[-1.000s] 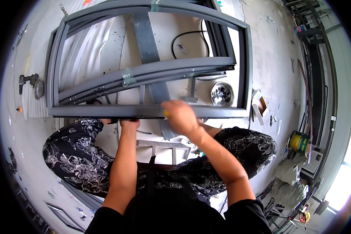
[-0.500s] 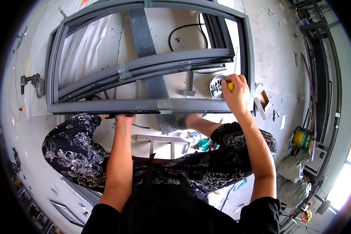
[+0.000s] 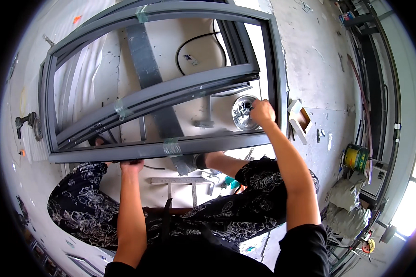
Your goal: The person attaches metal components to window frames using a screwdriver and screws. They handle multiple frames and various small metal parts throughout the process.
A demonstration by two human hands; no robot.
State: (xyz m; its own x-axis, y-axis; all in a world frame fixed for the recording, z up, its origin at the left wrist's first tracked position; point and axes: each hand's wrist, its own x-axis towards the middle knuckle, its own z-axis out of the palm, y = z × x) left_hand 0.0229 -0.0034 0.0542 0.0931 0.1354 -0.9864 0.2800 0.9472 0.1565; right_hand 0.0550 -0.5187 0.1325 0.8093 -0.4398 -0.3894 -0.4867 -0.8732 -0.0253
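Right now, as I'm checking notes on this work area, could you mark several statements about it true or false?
1. The right hand is at the round metal bowl. True.
2. The left hand is in that bowl. False: the left hand is at the near bar of the gray frame.
3. Tape is stuck on that near bar. True.
4. The power drill lies right of the frame. False: the power drill lies left of it.
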